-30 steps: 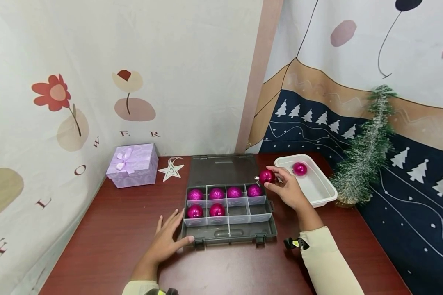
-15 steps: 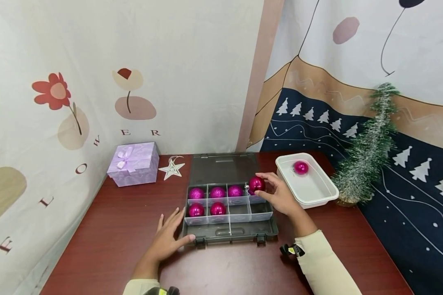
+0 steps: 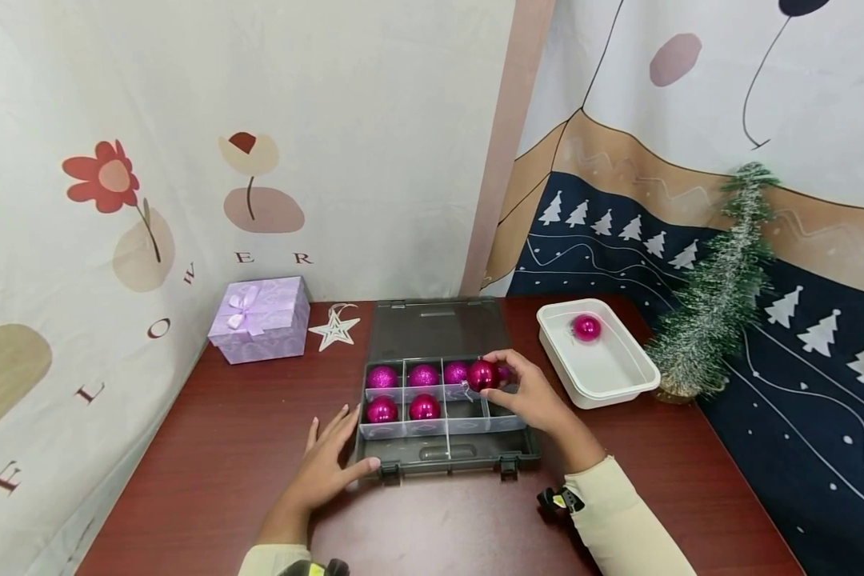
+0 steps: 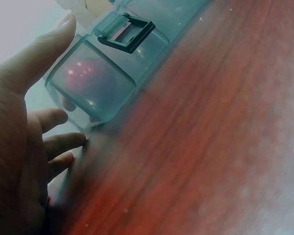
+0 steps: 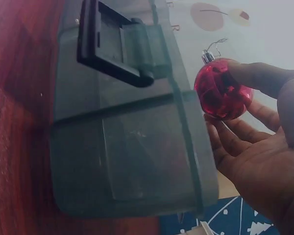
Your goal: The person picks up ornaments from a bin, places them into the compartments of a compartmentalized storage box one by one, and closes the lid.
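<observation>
In the head view my right hand (image 3: 529, 394) pinches a shiny magenta Christmas bauble (image 3: 483, 375) above the right part of a grey divided plastic case (image 3: 493, 442). The right wrist view shows the same bauble (image 5: 220, 90) between thumb and fingers, its silver cap and wire loop turned away from the palm. My left hand (image 3: 324, 462) rests against the case's left edge with fingers spread. Glittery baubles (image 3: 382, 378) sit in the back row, the rightmost partly hidden. Two shiny baubles (image 3: 424, 408) fill the left of the middle row.
At the back right stands a white tray (image 3: 622, 376) with one shiny bauble (image 3: 586, 327) in it. Beside it is a small tinsel tree (image 3: 716, 296). A lilac gift box (image 3: 262, 320) and a white star ornament (image 3: 334, 329) stand at the back left. The case's lid (image 3: 435, 330) lies open backward.
My right hand has carried the bauble left and toward me, from beside the white tray to over the case's compartments. The left hand has stayed in place.
</observation>
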`<action>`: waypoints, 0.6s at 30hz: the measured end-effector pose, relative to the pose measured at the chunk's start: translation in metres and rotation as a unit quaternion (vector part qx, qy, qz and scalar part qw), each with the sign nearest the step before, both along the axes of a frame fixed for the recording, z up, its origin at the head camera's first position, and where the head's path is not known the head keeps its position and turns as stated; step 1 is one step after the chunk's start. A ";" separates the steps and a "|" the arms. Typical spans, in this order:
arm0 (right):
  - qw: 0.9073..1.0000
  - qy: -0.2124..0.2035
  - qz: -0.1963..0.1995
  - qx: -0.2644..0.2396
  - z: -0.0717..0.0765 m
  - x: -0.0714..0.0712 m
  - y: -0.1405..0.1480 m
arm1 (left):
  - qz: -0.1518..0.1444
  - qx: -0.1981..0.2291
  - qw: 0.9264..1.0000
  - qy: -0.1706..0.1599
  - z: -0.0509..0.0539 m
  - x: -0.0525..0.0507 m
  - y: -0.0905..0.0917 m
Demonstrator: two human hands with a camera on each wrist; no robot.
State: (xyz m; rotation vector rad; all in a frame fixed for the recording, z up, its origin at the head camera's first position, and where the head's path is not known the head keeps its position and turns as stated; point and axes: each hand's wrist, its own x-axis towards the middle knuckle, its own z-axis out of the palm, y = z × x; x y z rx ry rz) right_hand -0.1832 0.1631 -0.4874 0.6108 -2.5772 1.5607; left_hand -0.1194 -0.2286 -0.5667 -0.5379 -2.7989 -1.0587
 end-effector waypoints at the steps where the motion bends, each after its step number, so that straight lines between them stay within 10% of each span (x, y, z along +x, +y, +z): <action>1: 1.000 -0.001 0.002 0.003 0.000 0.001 -0.001 | 0.000 -0.001 1.000 -0.001 0.000 0.000 0.000; 18: 0.996 0.026 0.031 0.076 0.000 0.007 -0.013 | 0.001 0.005 1.000 -0.007 0.001 0.000 0.000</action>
